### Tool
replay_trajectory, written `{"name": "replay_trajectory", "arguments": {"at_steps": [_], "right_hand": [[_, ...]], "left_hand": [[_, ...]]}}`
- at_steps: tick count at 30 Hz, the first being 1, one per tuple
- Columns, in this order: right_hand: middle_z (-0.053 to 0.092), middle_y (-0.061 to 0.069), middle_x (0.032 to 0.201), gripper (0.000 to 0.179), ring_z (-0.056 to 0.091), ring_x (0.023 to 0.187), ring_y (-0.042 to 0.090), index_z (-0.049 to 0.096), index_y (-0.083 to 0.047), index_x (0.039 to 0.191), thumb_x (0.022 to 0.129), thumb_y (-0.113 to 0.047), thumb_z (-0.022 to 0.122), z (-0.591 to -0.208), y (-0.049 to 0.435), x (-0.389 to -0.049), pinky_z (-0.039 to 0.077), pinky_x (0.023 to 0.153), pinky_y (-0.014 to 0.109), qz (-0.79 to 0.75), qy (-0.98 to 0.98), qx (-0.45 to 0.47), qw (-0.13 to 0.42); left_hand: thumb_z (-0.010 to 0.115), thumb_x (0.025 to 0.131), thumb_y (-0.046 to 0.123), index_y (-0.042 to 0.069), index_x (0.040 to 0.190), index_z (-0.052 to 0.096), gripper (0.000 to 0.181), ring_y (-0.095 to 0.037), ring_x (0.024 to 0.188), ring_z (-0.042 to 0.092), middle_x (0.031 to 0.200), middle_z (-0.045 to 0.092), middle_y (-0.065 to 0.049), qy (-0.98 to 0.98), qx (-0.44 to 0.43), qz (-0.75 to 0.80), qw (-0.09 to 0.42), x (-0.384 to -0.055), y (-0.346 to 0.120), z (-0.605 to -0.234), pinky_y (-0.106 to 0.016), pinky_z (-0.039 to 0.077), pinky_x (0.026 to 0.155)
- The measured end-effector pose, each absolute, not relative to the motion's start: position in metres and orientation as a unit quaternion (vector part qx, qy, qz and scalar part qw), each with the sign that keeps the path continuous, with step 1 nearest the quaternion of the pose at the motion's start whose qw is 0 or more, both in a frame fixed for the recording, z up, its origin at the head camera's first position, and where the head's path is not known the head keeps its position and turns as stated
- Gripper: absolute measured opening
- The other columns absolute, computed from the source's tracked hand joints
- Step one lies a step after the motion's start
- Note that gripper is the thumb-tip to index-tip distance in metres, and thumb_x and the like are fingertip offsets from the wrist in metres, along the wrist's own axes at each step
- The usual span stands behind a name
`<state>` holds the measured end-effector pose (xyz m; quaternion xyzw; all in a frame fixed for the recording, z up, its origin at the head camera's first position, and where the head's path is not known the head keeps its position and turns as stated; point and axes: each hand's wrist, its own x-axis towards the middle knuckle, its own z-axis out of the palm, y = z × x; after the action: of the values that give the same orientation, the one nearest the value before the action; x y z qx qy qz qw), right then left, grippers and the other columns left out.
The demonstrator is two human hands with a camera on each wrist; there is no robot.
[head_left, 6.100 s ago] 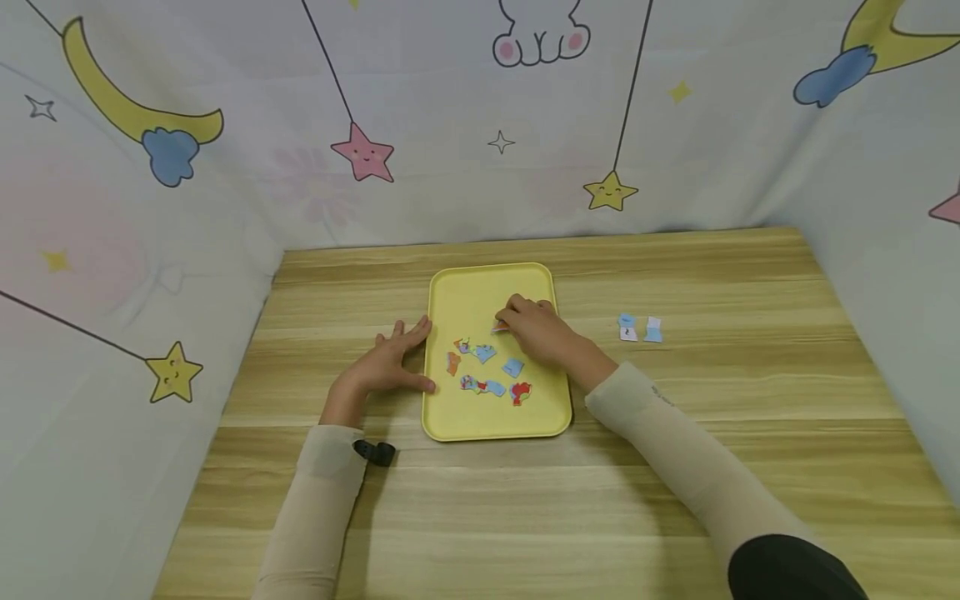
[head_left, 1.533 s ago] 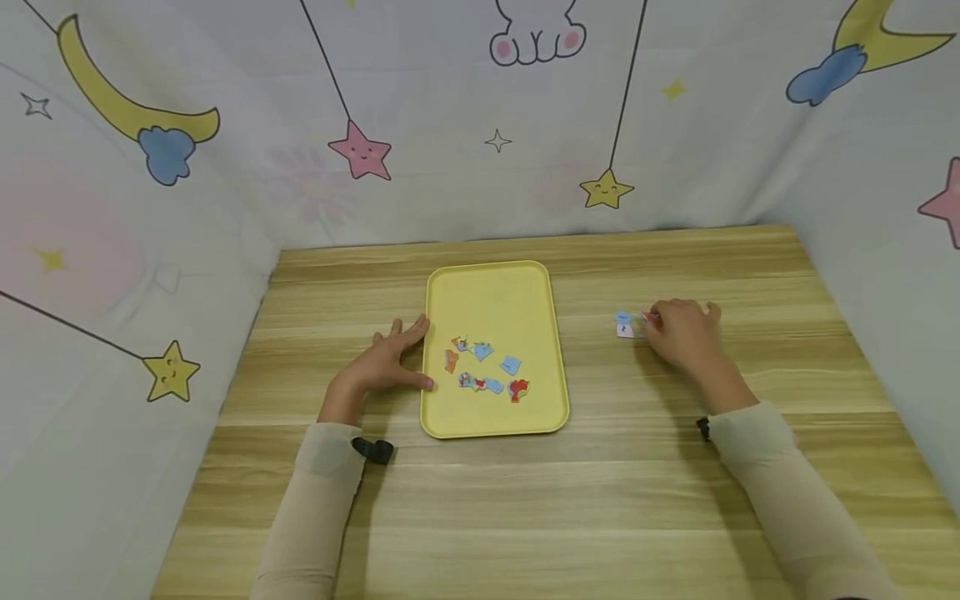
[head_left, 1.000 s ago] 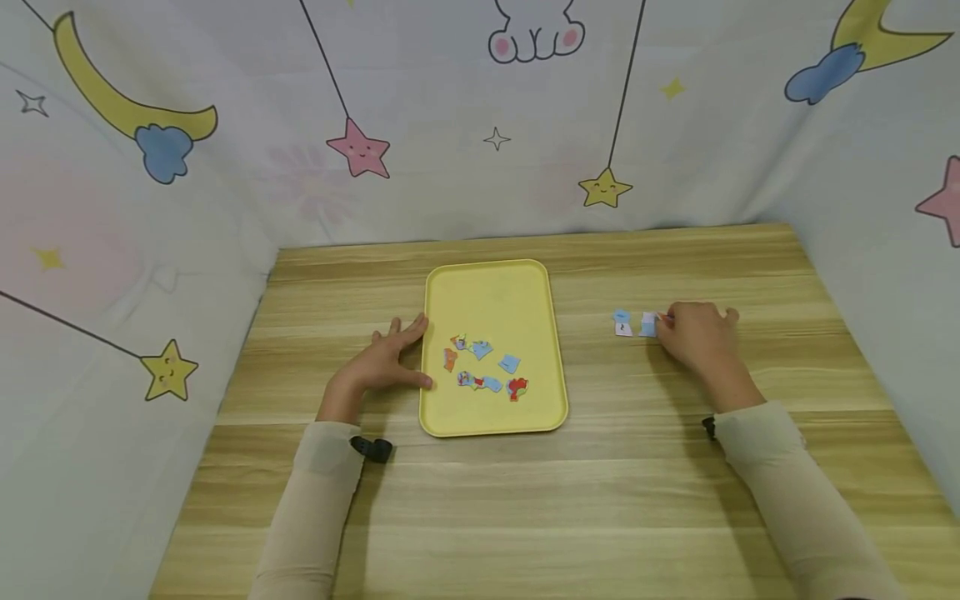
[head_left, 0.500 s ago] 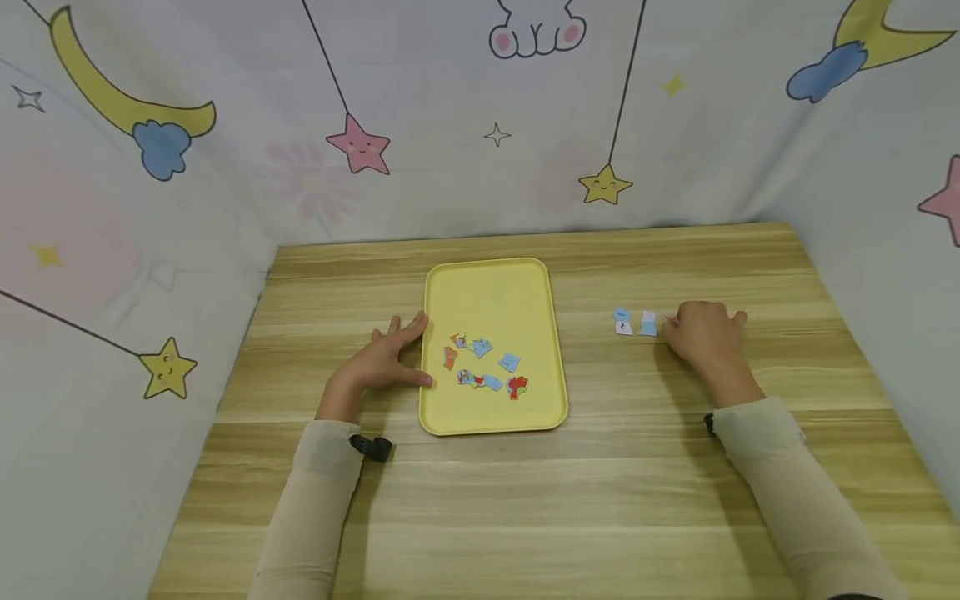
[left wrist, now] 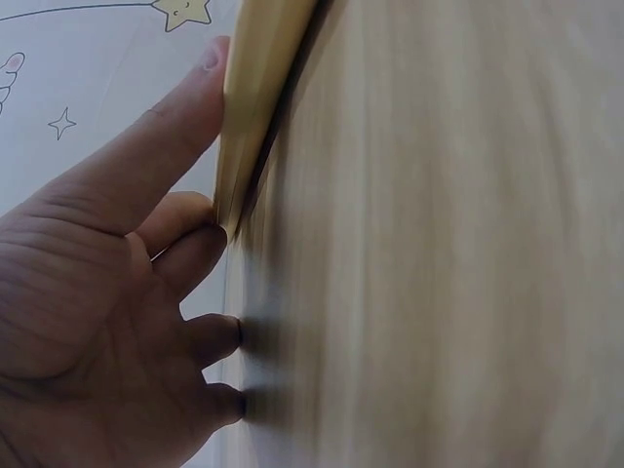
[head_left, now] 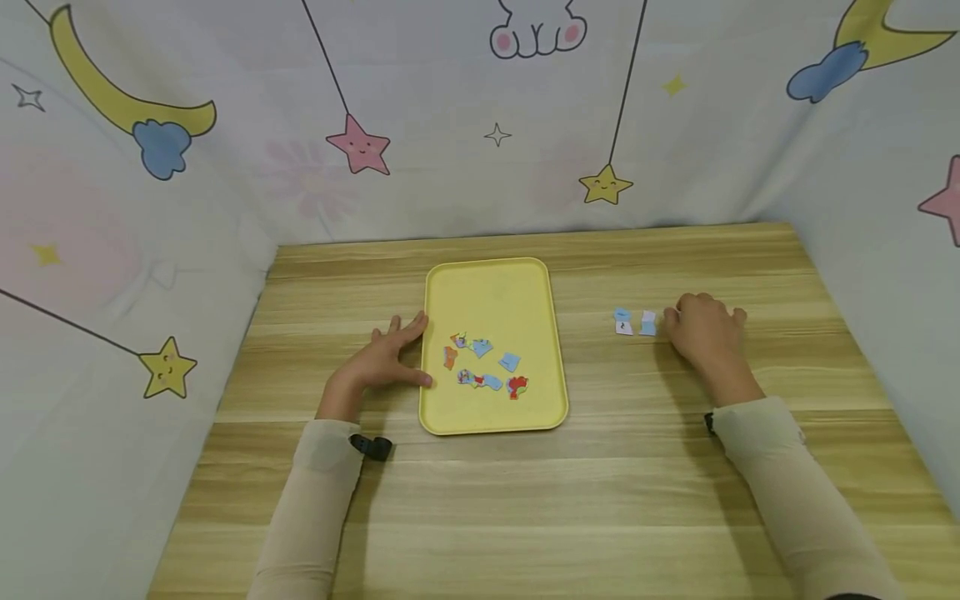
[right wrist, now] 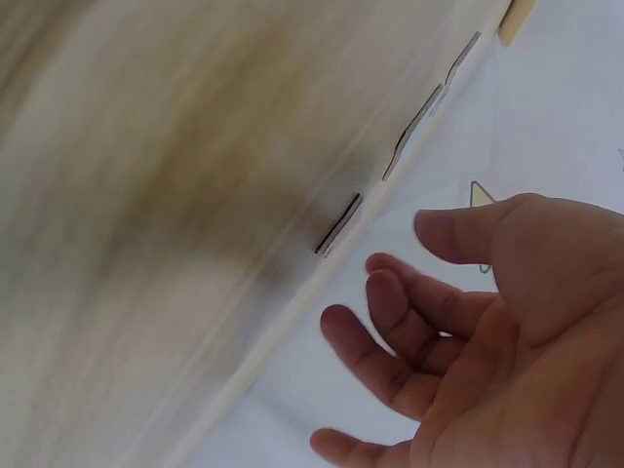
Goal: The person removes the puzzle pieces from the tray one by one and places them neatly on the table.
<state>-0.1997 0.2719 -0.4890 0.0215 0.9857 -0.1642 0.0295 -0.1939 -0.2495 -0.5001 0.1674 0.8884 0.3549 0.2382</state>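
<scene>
Some flat, blue-and-white pieces (head_left: 648, 323)

Pale printed cloth walls (head_left: 442, 92) around a wood-grain tabletop (head_left: 525, 517)
White fabric rises behind and on both sides, patterned with yellow crescent moons (head_left: 90, 83), blue clouds (head_left: 161, 150) and stars (head_left: 360, 148) (some on drawn strings, two of them pink), with an outlined animal's pink-spotted feet (head_left: 504, 42) at the top middle; diffuse light throws soft shadows across the streaked grain.

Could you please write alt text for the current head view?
A person's left hand touches a rectangular yellow tray of small flat multicoloured pieces on a wood-grain table. Right of the tray, their right hand is beside small blue-and-white pieces.
</scene>
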Motion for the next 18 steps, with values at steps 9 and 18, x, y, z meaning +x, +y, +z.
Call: {"name": "replay_trajectory", "arguments": {"at_steps": [9, 18], "right_hand": [[0.062, 0.035, 0.127, 0.043, 0.057, 0.118, 0.057, 0.066, 0.010, 0.127, 0.107, -0.024, 0.050, -0.487, 0.254, -0.203, 0.030, 0.100, 0.080, -0.212, 0.977, -0.014, 0.020], [0.051, 0.033, 0.141, 0.046, 0.042, 0.133, 0.057, 0.059, 0.008, 0.139, 0.106, -0.025, 0.059, -0.489, 0.239, -0.206, 0.022, 0.107, 0.078, -0.282, 0.957, -0.070, 0.024]], "left_hand": [[0.093, 0.081, 0.034, 0.010, 0.169, 0.019, 0.118, -0.038, 0.160, -0.012, 0.176, 0.011, -0.005, 0.889, 0.162, 0.355, 0.241, -0.194, -0.249, -0.499, -0.061, -0.016, 0.125], [0.093, 0.081, 0.035, 0.010, 0.169, 0.018, 0.118, -0.038, 0.160, -0.013, 0.176, 0.010, -0.005, 0.889, 0.162, 0.355, 0.242, -0.195, -0.249, -0.498, -0.061, -0.017, 0.124]]}}
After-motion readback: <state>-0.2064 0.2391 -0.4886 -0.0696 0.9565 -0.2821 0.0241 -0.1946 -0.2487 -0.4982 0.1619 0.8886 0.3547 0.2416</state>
